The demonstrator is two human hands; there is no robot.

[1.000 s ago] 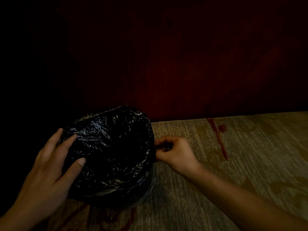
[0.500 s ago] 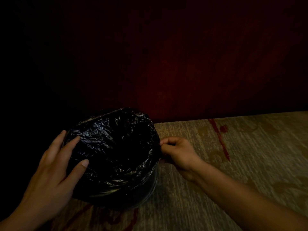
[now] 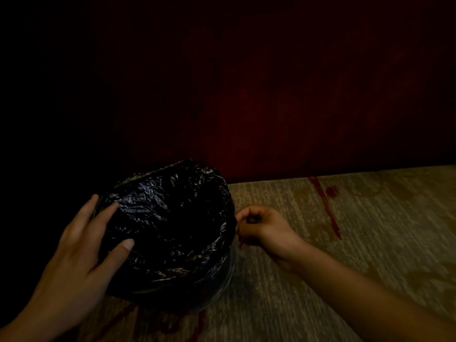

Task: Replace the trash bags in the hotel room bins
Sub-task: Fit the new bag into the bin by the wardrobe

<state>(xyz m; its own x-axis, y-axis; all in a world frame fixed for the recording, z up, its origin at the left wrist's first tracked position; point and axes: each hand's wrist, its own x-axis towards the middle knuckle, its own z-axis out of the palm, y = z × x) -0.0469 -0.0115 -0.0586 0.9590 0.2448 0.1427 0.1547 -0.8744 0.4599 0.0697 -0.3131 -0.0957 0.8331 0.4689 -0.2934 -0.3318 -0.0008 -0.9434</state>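
Starting at the left edge: left hand (image 3: 81,245) lies flat against the left flank of the trash bag (image 3: 167,218), fingers spread and nearly straight, thumb out along the lower front, gripping nothing; likely a steadying press. Bag is black, crinkled film, already seated in the bin (image 3: 223,277), which stands on the carpet (image 3: 357,255) close against a dark red wall (image 3: 271,107). Film dips into the bin's mouth at centre and folds over the rim; near side shows a gathered cuff hanging down the outside, with a sliver of the bin's paler side showing beneath it at lower right. Right of the bin, right hand (image 3: 264,228) sits at rim height, fingers curled in, thumb and forefinger meeting at the bag's right edge; seems to pinch a bit of film there, though the light is poor. Further right, carpet carries a red streak (image 3: 325,208), apart from the bin. Judgement: for this bin, lining is nearly done, with bag in, mouth open, overhang mostly turned down. Left to do: snug or tuck the slack on the right side. No old bag in view; other bins in the room cannot be judged from here.
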